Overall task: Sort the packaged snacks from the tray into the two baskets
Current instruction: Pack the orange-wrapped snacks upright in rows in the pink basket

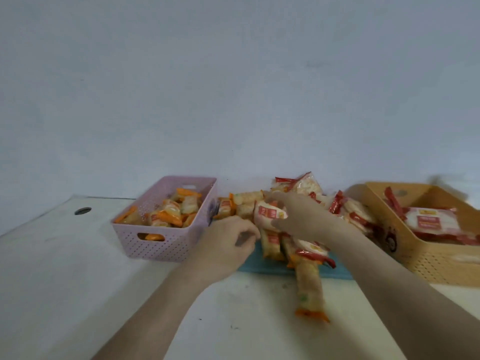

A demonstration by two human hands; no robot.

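A blue tray (262, 266) in the middle holds a pile of packaged snacks (337, 206), some with orange ends and some with red. My right hand (301, 216) reaches over the pile, and its thumb and fingers grip a white packet with a red label (268, 214). My left hand (228, 240) hovers at the tray's left side with its fingers loosely curled, and nothing shows inside them. The pink basket (155, 245) on the left holds orange-ended snacks. The tan basket (426, 261) on the right holds red-ended packets.
One long orange-ended snack (310, 289) lies over the tray's front edge onto the white table (78, 281). A round cable hole (83, 211) sits at the table's back left. A plain wall stands close behind the baskets.
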